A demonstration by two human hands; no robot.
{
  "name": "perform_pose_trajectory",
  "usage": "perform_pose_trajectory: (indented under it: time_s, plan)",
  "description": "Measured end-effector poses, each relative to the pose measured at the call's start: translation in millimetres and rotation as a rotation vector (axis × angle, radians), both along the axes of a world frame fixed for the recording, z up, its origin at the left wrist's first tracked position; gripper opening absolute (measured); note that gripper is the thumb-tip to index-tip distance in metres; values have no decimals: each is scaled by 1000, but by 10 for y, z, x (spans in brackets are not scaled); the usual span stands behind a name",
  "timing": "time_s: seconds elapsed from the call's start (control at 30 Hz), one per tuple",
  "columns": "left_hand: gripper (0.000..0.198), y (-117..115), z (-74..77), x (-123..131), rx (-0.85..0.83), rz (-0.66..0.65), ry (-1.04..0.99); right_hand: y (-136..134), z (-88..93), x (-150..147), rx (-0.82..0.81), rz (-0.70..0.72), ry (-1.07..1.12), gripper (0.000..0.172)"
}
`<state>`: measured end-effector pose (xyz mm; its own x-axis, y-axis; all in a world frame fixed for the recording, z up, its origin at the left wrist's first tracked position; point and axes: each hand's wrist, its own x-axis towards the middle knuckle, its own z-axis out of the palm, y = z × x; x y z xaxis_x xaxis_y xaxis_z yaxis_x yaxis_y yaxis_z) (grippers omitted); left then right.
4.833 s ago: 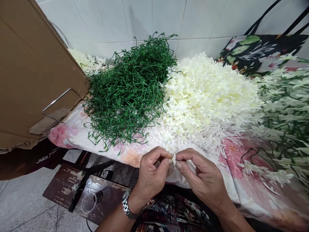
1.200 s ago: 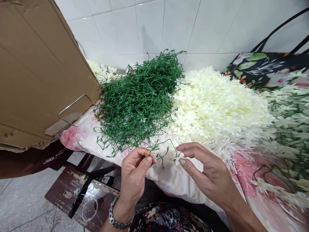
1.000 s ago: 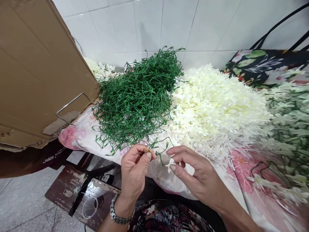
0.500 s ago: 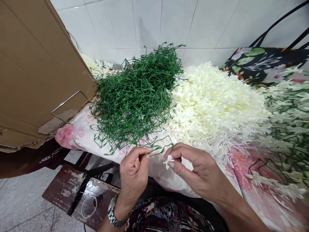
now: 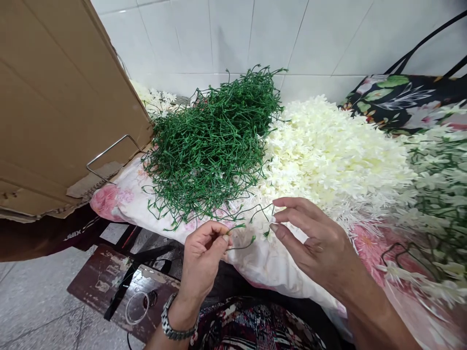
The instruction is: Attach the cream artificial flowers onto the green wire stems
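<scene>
My left hand (image 5: pixel 206 255), with a metal watch on its wrist, pinches a thin green stem (image 5: pixel 242 247) whose branches point right. My right hand (image 5: pixel 310 238) is to the right of it, thumb and fingertips close around a small white piece (image 5: pixel 272 220) that is mostly hidden. Green stem tips lie just beside those fingertips. Beyond my hands rises a tangled heap of green stems (image 5: pixel 215 141). To its right spreads a large pile of cream-white flowers (image 5: pixel 335 150). Both piles rest on a floral cloth (image 5: pixel 131 199).
A big cardboard box (image 5: pixel 69 97) stands at the left with a wire handle. Below it is a worn brown bench (image 5: pixel 95 282) with a clear ring on it. At the right are flowered green stems (image 5: pixel 438 180) and a black floral bag (image 5: pixel 404 102). A tiled wall stands behind.
My right hand has moved right, away from my left hand, and its fingers have spread somewhat. The white flower clearly visible at its fingertips before is now mostly out of sight. The view has shifted slightly.
</scene>
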<state>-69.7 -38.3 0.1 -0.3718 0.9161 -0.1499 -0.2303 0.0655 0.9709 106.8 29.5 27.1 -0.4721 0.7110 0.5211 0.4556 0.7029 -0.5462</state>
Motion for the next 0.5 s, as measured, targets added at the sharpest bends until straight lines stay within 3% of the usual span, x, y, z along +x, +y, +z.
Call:
perform_pose_trajectory:
  time_s: [0.2, 0.33, 0.5]
  plan:
    - [11, -9, -45, 99, 80, -110, 86, -96, 54, -75, -196, 186, 148, 10]
    - [12, -10, -18, 157, 142, -157, 143, -116, 26, -131, -166, 242, 209, 13]
    - [14, 4, 118, 245, 114, -157, 254, -130, 22, -150, -110, 262, 167, 14]
